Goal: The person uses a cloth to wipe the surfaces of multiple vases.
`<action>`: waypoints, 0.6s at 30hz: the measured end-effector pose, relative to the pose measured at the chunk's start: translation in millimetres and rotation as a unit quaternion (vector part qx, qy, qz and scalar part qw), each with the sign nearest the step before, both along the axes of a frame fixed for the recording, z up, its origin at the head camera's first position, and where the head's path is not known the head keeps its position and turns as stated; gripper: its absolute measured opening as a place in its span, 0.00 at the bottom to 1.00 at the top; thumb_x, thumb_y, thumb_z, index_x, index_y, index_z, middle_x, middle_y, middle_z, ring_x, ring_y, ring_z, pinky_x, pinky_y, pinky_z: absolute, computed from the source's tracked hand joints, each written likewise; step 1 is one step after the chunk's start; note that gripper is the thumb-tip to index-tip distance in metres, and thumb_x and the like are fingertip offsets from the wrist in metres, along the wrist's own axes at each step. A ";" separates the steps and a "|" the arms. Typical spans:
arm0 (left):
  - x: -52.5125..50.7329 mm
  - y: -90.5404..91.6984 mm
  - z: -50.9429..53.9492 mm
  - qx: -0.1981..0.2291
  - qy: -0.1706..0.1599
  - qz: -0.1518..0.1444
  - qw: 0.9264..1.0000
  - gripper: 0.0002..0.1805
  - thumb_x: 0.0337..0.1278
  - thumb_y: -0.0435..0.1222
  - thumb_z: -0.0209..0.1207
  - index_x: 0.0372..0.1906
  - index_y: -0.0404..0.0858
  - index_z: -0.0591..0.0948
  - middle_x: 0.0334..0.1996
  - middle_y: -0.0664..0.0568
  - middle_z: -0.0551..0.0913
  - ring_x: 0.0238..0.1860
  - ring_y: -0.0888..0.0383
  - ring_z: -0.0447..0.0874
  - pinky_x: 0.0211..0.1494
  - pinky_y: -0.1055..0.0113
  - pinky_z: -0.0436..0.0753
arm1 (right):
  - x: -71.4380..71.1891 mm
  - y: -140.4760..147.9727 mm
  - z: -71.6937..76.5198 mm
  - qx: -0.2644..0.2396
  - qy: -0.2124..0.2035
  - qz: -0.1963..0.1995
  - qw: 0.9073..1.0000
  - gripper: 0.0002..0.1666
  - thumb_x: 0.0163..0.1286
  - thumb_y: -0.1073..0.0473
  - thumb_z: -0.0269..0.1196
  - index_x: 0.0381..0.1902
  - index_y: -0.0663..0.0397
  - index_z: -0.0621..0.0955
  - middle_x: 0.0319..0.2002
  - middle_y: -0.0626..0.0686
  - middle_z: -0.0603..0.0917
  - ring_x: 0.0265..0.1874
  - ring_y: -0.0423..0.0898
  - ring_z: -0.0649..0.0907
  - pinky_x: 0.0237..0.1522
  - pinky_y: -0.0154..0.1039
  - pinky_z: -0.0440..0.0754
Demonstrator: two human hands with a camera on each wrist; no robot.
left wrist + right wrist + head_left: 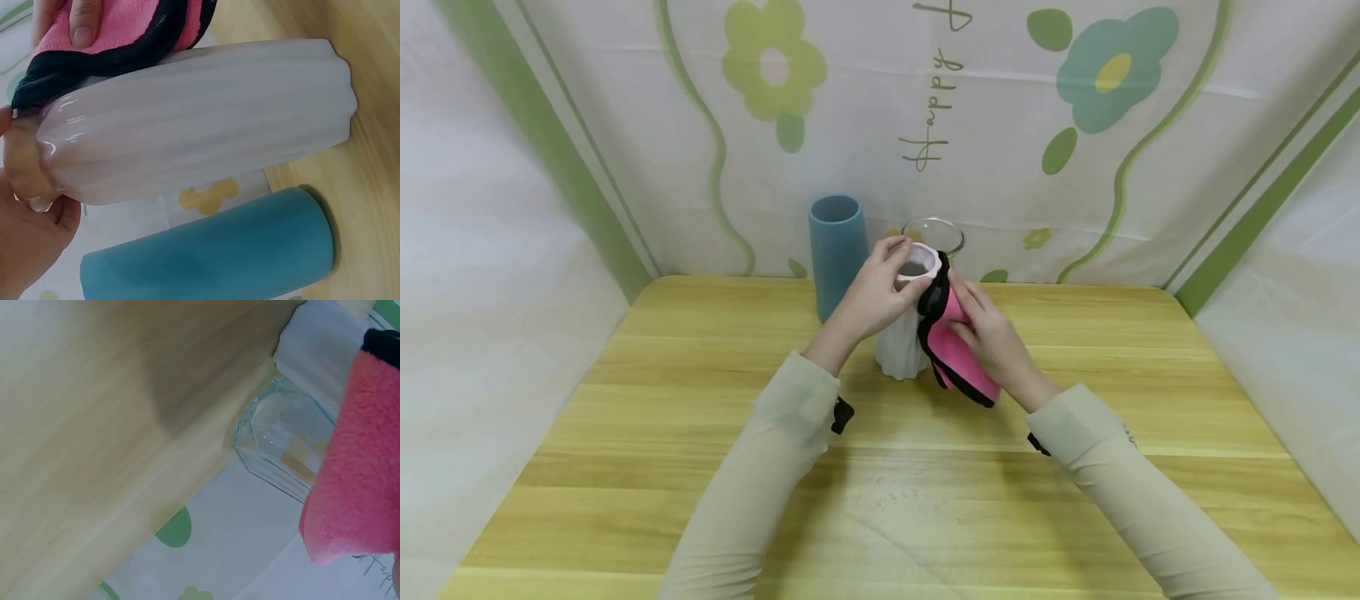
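Note:
A white fluted vase stands at the middle of the table's back part, its round mouth facing up. My left hand grips it near the rim, with fingers on the far side and thumb on the near side. In my right hand is a pink cloth with black edging, pinched between thumb and fingers. That cloth lies against the right side of the vase by the rim and hangs down beside it. In the left wrist view the smooth vase wall shows along its full length.
Close behind on the left stands a tall blue vase. A clear glass vase with angular sides is behind the white one, mostly hidden in the head view. The wooden table ends at a patterned curtain at the back.

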State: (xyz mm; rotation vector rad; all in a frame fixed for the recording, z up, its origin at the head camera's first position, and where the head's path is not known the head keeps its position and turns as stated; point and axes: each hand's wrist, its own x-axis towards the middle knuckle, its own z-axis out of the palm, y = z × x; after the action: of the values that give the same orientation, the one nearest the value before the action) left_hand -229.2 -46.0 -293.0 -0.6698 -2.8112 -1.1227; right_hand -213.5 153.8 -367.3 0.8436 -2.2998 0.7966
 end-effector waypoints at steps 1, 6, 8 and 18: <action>0.0 -0.1 0.3 -0.001 -0.004 -0.004 1.000 0.37 0.68 0.49 0.49 0.75 0.37 0.53 0.75 0.44 0.50 0.73 0.46 0.56 0.70 0.52 0.68 | -0.8 -0.5 -0.3 0.000 0.003 0.001 1.000 0.40 0.58 0.69 0.66 0.68 0.66 0.65 0.60 0.65 0.73 0.59 0.61 0.76 0.59 0.52 0.76; 0.1 -0.7 -0.5 0.002 -0.014 -0.013 1.000 0.36 0.70 0.49 0.46 0.75 0.39 0.51 0.76 0.46 0.48 0.75 0.46 0.52 0.72 0.50 0.64 | -3.5 -2.1 -8.4 -0.006 0.022 0.005 1.000 0.41 0.56 0.69 0.68 0.67 0.68 0.66 0.58 0.65 0.75 0.55 0.61 0.78 0.56 0.52 0.78; -0.2 -0.8 -1.3 0.003 -0.008 -0.014 1.000 0.36 0.70 0.49 0.46 0.75 0.39 0.51 0.76 0.45 0.48 0.74 0.46 0.52 0.72 0.50 0.65 | -3.6 -1.5 -12.6 -0.005 0.032 0.005 0.999 0.42 0.55 0.70 0.69 0.68 0.66 0.66 0.57 0.65 0.75 0.53 0.61 0.79 0.54 0.51 0.79; -2.2 0.6 -5.3 0.002 0.010 -0.005 1.000 0.38 0.66 0.49 0.48 0.75 0.39 0.53 0.75 0.44 0.49 0.69 0.46 0.62 0.66 0.52 0.73 | -2.0 5.9 -38.4 0.026 0.018 0.015 0.999 0.42 0.54 0.70 0.69 0.67 0.67 0.66 0.59 0.67 0.74 0.54 0.64 0.79 0.53 0.52 0.79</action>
State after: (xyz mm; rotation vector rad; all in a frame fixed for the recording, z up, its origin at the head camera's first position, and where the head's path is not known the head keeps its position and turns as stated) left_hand -231.4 -45.4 -298.3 -0.6909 -2.7921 -1.1170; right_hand -215.4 159.7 -405.7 0.9100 -2.2895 0.7317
